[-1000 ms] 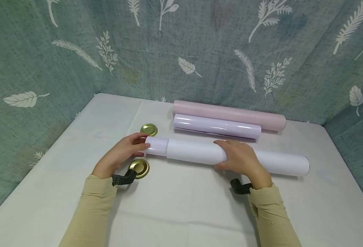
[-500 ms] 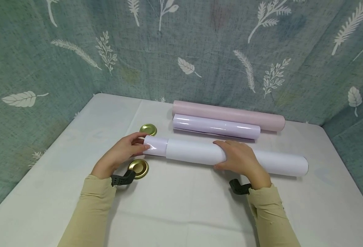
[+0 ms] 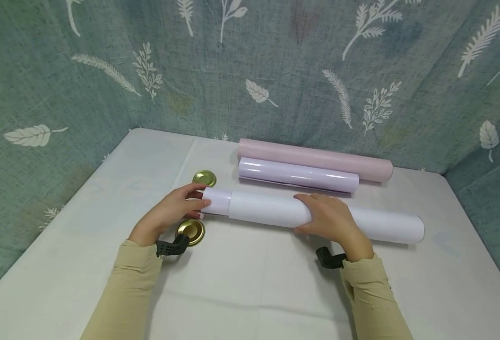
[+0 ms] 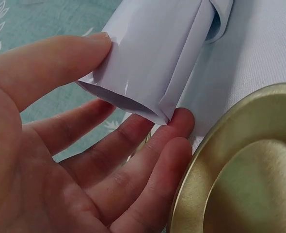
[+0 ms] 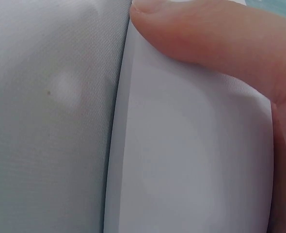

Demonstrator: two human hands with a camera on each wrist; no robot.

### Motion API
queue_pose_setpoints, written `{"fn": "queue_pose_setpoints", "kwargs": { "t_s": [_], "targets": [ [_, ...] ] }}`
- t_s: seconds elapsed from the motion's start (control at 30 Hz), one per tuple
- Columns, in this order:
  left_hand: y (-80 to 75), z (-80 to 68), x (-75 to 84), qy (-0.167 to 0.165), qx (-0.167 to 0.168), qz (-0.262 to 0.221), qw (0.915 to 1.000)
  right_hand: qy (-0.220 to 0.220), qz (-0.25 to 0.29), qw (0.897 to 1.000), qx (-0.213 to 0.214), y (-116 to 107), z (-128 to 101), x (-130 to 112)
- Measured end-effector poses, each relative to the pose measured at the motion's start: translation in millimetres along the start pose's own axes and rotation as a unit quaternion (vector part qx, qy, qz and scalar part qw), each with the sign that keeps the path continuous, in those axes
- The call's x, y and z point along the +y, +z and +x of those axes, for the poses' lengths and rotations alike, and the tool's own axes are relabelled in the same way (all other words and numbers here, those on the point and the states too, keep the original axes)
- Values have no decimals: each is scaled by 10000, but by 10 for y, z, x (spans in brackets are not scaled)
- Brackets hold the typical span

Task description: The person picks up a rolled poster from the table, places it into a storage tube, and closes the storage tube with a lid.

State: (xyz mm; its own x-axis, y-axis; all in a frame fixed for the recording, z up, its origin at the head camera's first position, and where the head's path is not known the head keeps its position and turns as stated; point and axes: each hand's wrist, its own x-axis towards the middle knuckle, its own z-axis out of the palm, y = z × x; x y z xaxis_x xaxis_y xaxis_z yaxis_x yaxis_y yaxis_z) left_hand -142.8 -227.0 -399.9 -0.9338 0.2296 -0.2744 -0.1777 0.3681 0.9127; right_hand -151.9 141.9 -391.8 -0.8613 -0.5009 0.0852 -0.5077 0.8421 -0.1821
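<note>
A long white paper tube (image 3: 382, 225) lies across the table, and a lilac roll (image 3: 217, 202) sticks out of its left end. My left hand (image 3: 177, 208) holds that lilac end, thumb on top and fingers beneath. In the left wrist view the lilac roll (image 4: 152, 58) sits between the thumb (image 4: 51, 63) and the fingertips (image 4: 177, 126). My right hand (image 3: 331, 217) grips the tube near its middle from above. The right wrist view shows only a thumb (image 5: 206, 34) pressed on the white tube (image 5: 182, 160).
Two gold lids lie by my left hand, one behind it (image 3: 204, 178) and one in front (image 3: 190, 231), the latter large in the left wrist view (image 4: 245, 179). A pink roll (image 3: 314, 158) and a glossy lilac roll (image 3: 297, 174) lie at the back. Leaf-print cloth walls surround the white table (image 3: 254, 283).
The lilac roll's exposed end has slid slightly to the right, further into the white tube, with my left hand following it. The right hand has stayed in place.
</note>
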Motion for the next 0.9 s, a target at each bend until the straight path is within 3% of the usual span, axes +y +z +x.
{"fn": "queue_pose_setpoints", "kwargs": {
  "t_s": [0.9],
  "targets": [
    [194, 38, 97, 17, -97, 35, 9999, -46, 16, 10000, 41, -16, -7, 1]
  ]
}}
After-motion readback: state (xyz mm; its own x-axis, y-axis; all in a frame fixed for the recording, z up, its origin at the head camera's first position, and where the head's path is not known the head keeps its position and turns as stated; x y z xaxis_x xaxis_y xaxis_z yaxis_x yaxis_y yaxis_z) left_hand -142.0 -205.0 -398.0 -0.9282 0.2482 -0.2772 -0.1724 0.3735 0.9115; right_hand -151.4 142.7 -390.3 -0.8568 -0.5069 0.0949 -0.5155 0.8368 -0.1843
